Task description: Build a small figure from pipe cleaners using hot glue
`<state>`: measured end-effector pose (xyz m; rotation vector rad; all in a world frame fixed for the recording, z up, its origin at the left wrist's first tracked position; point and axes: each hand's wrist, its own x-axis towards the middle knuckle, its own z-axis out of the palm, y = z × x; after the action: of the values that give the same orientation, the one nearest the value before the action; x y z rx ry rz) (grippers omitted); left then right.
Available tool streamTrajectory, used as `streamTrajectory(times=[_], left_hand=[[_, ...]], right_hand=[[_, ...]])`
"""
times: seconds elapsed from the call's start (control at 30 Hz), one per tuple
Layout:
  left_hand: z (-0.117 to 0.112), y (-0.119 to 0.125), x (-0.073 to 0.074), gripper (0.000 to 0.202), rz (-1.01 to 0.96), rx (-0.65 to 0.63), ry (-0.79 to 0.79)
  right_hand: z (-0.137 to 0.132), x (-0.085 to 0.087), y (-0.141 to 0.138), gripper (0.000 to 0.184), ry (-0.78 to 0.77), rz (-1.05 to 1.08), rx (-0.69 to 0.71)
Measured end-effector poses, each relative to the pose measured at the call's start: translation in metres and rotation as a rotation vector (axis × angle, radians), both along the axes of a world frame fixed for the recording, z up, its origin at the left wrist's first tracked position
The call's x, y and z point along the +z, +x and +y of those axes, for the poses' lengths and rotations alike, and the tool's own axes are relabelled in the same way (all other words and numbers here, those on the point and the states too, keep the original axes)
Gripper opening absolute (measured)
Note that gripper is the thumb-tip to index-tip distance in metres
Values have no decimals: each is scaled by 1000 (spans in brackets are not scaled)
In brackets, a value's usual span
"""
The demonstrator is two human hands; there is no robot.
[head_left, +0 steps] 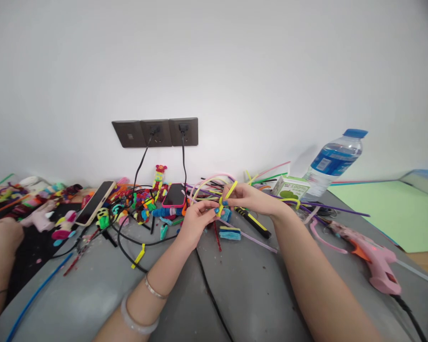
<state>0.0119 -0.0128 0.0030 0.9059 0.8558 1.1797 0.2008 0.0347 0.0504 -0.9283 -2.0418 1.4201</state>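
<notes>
Both my hands meet over the middle of the grey table, pinching a yellow pipe cleaner [231,190]. My left hand [197,219] grips its lower part between thumb and fingers. From the other side, my right hand [248,198] closes on it, with one end sticking up above the fingertips. The pipe cleaner looks bent or folded where the fingertips meet; the exact shape is partly hidden. Just below the hands lies a blue folded fuzzy piece with a yellow band [230,233]. Right of it is a black and yellow cutter-like tool [253,222].
A pink glue gun [374,263] lies at right, near a tilted water bottle [333,159] and a small green-white box [290,187]. Phones [95,203], fuzzy figures [159,178] and cables [210,289] crowd the left and back. Another person's hand [3,242] is at far left.
</notes>
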Motion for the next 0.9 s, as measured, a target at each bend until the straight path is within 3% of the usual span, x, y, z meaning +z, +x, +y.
streamTrajectory(times=[0.3,0.53,0.73,0.9], left_hand=[[-2,0,5,26,-18,-10,-30],[-3,2,9,38,-76,-21,-50],[-3,1,5,38,-85,-91,-83],[-2,-2,3,37,-110,-170,-101]], right_hand=[[4,-8,1,27,43,-7,-29],[3,-5,0,28,48,-24,-4],[1,-2,-4,37,18,-20,33],[1,-4,-3,31,8,27,77]])
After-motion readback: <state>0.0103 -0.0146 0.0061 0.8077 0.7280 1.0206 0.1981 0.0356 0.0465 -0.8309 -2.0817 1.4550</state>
